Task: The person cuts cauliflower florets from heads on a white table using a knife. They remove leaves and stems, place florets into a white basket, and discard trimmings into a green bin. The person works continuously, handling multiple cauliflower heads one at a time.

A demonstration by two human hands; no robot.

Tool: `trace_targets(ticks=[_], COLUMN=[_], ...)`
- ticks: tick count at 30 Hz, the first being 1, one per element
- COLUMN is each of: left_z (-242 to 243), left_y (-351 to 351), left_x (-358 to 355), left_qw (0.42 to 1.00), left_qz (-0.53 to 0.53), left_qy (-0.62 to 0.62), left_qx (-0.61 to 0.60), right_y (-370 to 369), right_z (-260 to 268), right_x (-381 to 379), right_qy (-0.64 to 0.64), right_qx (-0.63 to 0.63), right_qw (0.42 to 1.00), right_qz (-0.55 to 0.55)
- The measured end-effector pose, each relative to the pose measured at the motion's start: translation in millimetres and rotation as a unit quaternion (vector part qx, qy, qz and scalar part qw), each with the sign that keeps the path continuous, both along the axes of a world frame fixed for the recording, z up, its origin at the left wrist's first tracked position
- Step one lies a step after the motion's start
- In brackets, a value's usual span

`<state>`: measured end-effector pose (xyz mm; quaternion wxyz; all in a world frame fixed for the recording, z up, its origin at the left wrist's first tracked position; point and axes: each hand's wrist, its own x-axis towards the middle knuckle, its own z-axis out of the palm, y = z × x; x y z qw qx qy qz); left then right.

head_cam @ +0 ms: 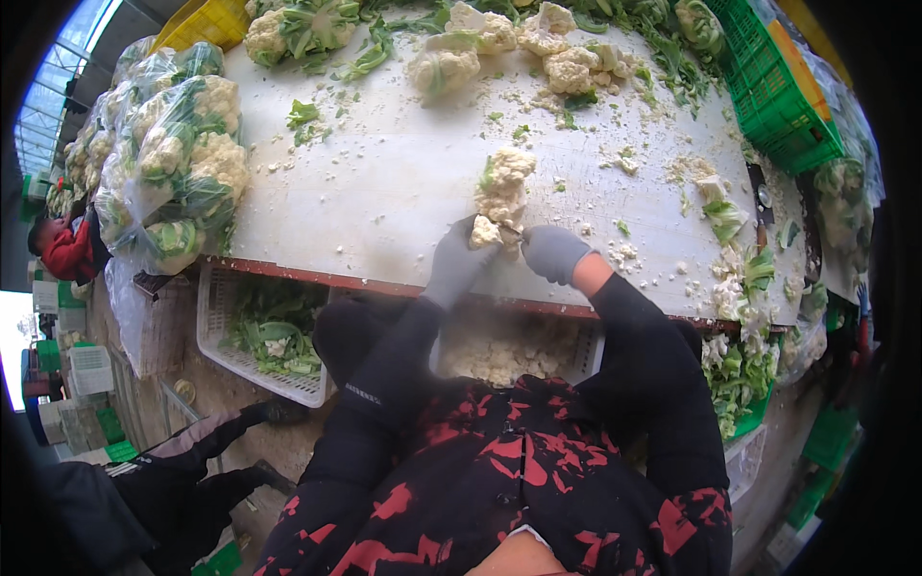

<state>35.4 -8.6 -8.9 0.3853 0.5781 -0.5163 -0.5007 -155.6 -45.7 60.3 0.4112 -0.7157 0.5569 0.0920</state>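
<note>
On the white tabletop (346, 187) in front of me, cut cauliflower pieces (506, 180) form a short upright strip. At its near end, my grey-gloved left hand (461, 261) holds a cauliflower floret (485, 232) by the table's front edge. My right hand (556, 255), also in a grey glove, is closed around a small knife (514, 232). Only a little of the knife shows, pointing left at the cauliflower. Below the edge, between my knees, a white crate (592, 353) contains loose florets (497, 361).
Bagged cauliflowers (191, 151) stand at the table's left end. More cauliflower heads (443, 68) and leaves lie along the back. A green crate (778, 93) is at back right. Leaf trimmings fill a white crate (317, 392) at lower left. A person (180, 482) is at my left.
</note>
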Motion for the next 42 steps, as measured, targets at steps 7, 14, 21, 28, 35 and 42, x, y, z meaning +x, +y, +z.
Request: trace_targets(ticks=[7,14,21,28,35,42], left_z=[31,63,53,47,21,8], left_y=[19,50,59,49,46,52], left_x=[37,8,26,29,35,37], left_qw=[0.96,0.89,0.916,0.938,0.941,0.966], left_qz=[-0.02,-0.044,-0.067,-0.06,-0.033,-0.025], left_qy=[0.277,0.45,0.377,0.285,0.273,0.212], left_qx=[0.039,0.062,0.119,0.191,0.198,0.143], right_y=[26,87,123,107,78,72], right_z=[28,-8,6,-10,-22,-42], right_x=[-20,34,16,12,25,35], right_qy=[-0.102,-0.249,-0.186,-0.124,-0.115,-0.136], right_qx=[0.051,-0.205,-0.255,-0.189,-0.181,-0.127], right_qw=[0.981,0.917,0.945,0.974,0.976,0.98], right_qz=[-0.156,-0.236,-0.08,-0.014,0.035,0.064])
